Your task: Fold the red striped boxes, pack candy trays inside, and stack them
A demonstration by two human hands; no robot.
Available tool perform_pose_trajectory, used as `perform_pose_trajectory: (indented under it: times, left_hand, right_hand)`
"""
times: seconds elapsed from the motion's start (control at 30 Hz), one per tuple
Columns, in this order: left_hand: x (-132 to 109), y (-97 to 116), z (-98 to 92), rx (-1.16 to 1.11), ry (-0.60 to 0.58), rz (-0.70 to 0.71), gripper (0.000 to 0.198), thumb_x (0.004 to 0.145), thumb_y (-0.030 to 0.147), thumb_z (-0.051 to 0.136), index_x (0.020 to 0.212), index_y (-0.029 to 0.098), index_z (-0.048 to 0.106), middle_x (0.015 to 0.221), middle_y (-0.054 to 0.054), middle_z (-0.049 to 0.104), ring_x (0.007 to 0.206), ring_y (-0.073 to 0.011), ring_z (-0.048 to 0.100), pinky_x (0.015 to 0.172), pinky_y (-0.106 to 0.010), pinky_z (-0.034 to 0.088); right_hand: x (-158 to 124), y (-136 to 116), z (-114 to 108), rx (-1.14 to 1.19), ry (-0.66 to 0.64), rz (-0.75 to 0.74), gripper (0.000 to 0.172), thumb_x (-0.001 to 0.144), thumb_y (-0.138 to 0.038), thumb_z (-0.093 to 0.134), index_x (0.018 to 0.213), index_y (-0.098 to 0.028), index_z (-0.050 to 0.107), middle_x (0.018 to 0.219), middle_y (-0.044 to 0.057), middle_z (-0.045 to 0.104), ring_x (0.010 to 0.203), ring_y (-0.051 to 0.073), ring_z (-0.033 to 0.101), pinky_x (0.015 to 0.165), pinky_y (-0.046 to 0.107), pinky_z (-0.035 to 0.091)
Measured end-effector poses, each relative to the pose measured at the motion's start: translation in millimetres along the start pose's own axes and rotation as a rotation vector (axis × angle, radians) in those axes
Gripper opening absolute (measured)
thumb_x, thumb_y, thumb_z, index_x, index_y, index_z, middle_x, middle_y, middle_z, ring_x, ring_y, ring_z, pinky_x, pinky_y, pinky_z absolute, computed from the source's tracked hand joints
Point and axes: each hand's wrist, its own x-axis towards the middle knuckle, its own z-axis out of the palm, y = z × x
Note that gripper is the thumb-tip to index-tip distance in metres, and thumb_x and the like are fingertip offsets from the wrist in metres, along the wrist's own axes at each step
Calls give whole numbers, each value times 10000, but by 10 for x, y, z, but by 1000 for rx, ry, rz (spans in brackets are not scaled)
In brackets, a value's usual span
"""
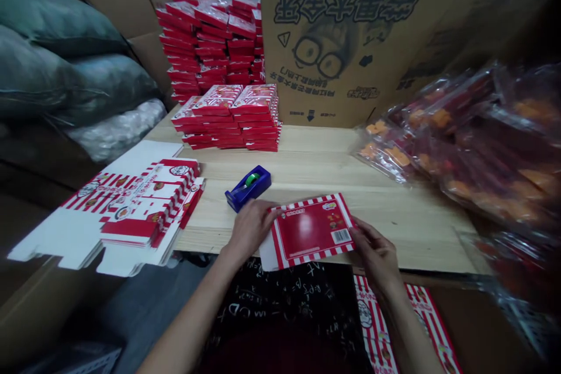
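Between my two hands is a red carton (pixel 313 229) with a red-and-white striped border and a barcode, held above the table's front edge. A white flap sticks out at its left end. My left hand (pixel 252 225) grips the left end, thumb on the upper corner. My right hand (pixel 374 248) is closed on the right end, near the barcode; some of its fingers are hidden. Just beyond my left hand stands a blue tape dispenser (pixel 249 188) with a green-cored roll.
Flat printed carton blanks (pixel 144 204) lie in a pile at the left. Behind are stacks of packed red boxes (pixel 219 111) and a large brown cardboard box (pixel 324 87). Clear bags with orange pieces (pixel 438 128) heap up at the right. Striped cartons (pixel 429 315) sit below the table edge.
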Motion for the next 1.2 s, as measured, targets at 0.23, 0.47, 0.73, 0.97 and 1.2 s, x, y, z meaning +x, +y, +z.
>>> perform_pose_trajectory:
  times: [0.23, 0.47, 0.73, 0.97, 1.2]
  left_hand:
    - [299, -508, -248, 485, 94, -83, 634, 936, 447, 623, 1495, 184, 486, 1370, -193, 656, 1185, -375, 638, 945, -480, 517]
    - [495, -847, -357, 585, 197, -218, 737, 909, 643, 554, 1534, 275, 421, 1347, -170, 673, 1190, -482, 633, 897, -611, 538]
    - [475, -638, -363, 436, 339, 101, 753, 922, 577, 576, 1594, 415, 277, 1685, -31, 358, 1435, -438, 465, 1159, -651, 395]
    - [-101, -619, -423, 279, 221, 30, 640, 951, 536, 564, 1548, 365, 407, 1555, -75, 530, 1362, -389, 553, 1111, -586, 465]
    - [-184, 78, -110, -269, 124, -187, 501, 852, 484, 728, 1327, 333, 683, 1476, -61, 624, 1241, -358, 648, 627, -308, 593]
  right_hand:
    - [270, 209, 404, -205, 21, -276, 403, 871, -474, 666, 1142, -193, 765, 1096, 120, 803, 997, 284, 745, 900, 437, 606]
    - [821, -12, 33, -611, 107, -445, 423, 936, -361, 587, 1305, -176, 680, 1199, 156, 662, 1084, 291, 650, 946, 452, 561]
    - [2417, -509, -503, -937, 233, -437, 477, 925, -175, 622, 1399, -129, 582, 1533, 228, 460, 1445, 391, 360, 1195, 576, 287]
    - [2573, -657, -659, -878, 235, -461, 272, 985, -373, 670, 1158, -163, 676, 1175, 84, 700, 1018, 230, 690, 905, 443, 581]
    - [1783, -1022, -624, -421, 564, -753, 251, 1016, -429, 457, 978, -216, 584, 997, 60, 675, 965, 214, 649, 892, 369, 509]
